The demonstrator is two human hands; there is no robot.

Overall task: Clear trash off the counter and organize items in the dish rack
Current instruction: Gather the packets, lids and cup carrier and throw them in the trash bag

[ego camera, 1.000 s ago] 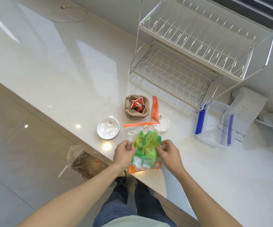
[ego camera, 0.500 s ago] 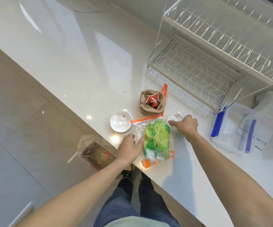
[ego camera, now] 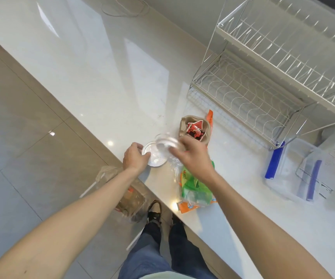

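Observation:
A round clear plastic lid (ego camera: 154, 157) lies near the counter's front edge, and my left hand (ego camera: 135, 158) grips its left rim. My right hand (ego camera: 192, 156) holds a second clear plastic lid (ego camera: 165, 142), blurred, just above and right of the first. A zip bag with green wrappers (ego camera: 194, 187) lies on the counter under my right wrist. Behind it sits a brown paper cup holder (ego camera: 184, 125) with a red sachet (ego camera: 195, 131) inside. The two-tier wire dish rack (ego camera: 263, 81) stands empty at the back right.
A clear trash bag (ego camera: 128, 196) hangs below the counter's front edge beside my legs. Clear containers with blue clips (ego camera: 295, 172) lie right of the rack. A thin cable (ego camera: 122, 9) loops at the counter's far end. Tiled floor lies to the left.
My right hand picked up the clear lid from beside the bag and carried it left over the other lid. My left hand left the bag and took hold of the lid by the edge.

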